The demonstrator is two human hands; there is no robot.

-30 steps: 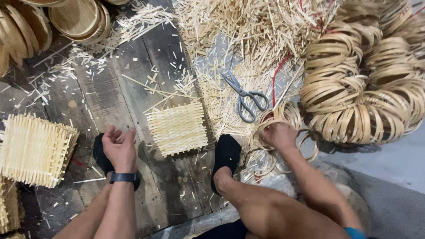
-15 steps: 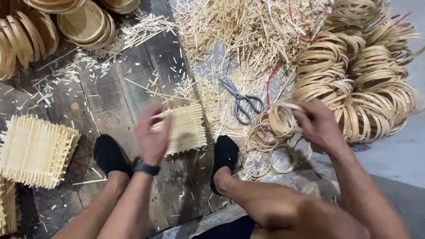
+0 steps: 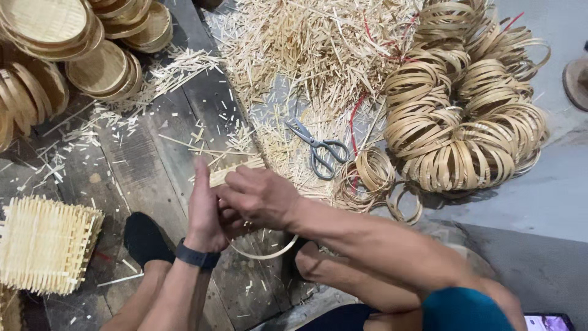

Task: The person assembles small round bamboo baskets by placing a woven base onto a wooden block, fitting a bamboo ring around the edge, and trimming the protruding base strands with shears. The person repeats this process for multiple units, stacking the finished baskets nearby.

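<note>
You sit on a dark plank floor (image 3: 153, 153) strewn with pale bamboo offcuts, a loose heap of cut bamboo splints (image 3: 318, 55) ahead of you and a big bundle of tan bamboo strip hoops (image 3: 471, 122) to your right.

A second ago the small square mat of woven pale bamboo slats (image 3: 236, 173) lay flat on the planks between your feet, with your hands apart. Now both hands have come together over it and lifted it. Your left hand (image 3: 205, 211) is wrapped round its near edge, fingers closed on the weave. Your right hand (image 3: 260, 197) lies across the top, fingers curled and gripping. A thin curved bamboo hoop (image 3: 264, 252) shows just under your hands, touching or close against the mat; which hand holds it is hidden.

So mat and hoop are now being brought together, by my reading.

The grey steel scissors (image 3: 320, 147) lie untouched beyond. A stack of woven mats (image 3: 46, 245) sits left, and round finished baskets (image 3: 92, 55) rest upper left.
</note>
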